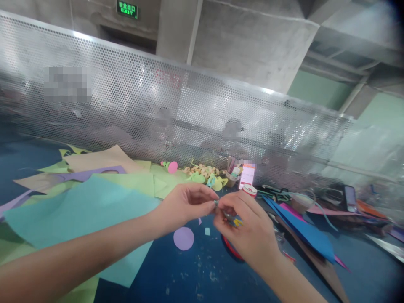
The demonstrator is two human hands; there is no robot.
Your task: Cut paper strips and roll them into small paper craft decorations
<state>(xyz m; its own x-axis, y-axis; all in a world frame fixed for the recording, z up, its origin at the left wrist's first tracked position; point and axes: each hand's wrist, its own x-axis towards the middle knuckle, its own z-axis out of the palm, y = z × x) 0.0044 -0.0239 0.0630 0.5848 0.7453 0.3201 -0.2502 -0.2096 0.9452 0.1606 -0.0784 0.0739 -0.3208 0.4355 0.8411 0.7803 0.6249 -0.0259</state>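
Observation:
Over the dark blue table, my left hand (pixel 189 204) and my right hand (pixel 249 219) meet fingertip to fingertip. Between them is a tiny pale blue-green piece (pixel 216 203), mostly covered by the fingers; it looks like paper. My left thumb and fingers pinch it from one side. The right hand's fingers are curled closed at its other side. A purple paper circle (pixel 183 238) and a small pale blue paper square (pixel 207 231) lie below the hands. Beneath my right hand shows part of a red ring-shaped object (pixel 232 248), its kind hidden.
Large turquoise paper (pixel 94 214) and other coloured sheets lie at left. Small paper shapes (pixel 205 171), a lit phone (pixel 247 176) and a red-white round container (pixel 249 190) stand behind the hands. Blue paper (pixel 303 229) lies at right. A perforated metal screen (pixel 135 97) borders the back.

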